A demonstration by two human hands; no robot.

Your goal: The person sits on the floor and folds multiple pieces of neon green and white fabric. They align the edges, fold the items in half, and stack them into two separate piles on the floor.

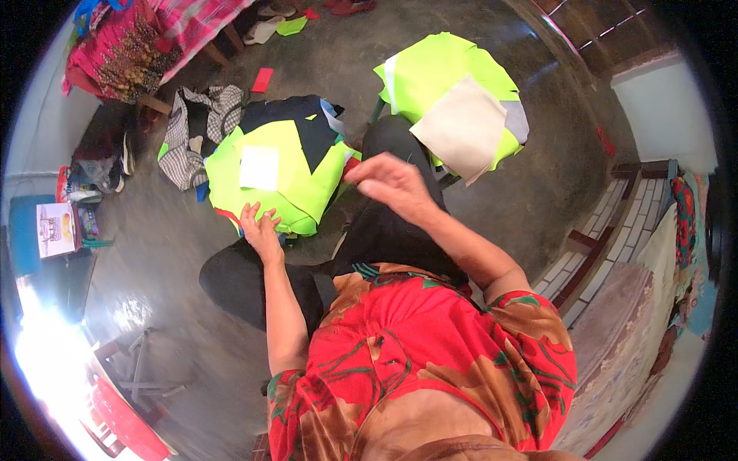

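In front of me on the left lies a heap of neon yellow-green cloth pieces point(300, 180), with black cloth point(288, 115) at its far side. A white square piece point(260, 167) rests flat on top of the heap. My left hand point(263, 234) touches the heap's near edge, its fingers spread. My right hand point(393, 187) hovers above my knee, to the right of the heap. Its fingers are loosely bent and apart, slightly blurred, with nothing seen in them. Farther right stands a second neon yellow pile point(430, 73), topped by a beige square of cloth point(465, 127).
Checked cloth point(183, 134) lies left of the heap on the grey floor point(492, 230). A small red piece point(262, 80) is beyond it. A pink-covered table or bed point(192, 31) stands at the far left. A red plastic chair point(127, 422) is at the near left.
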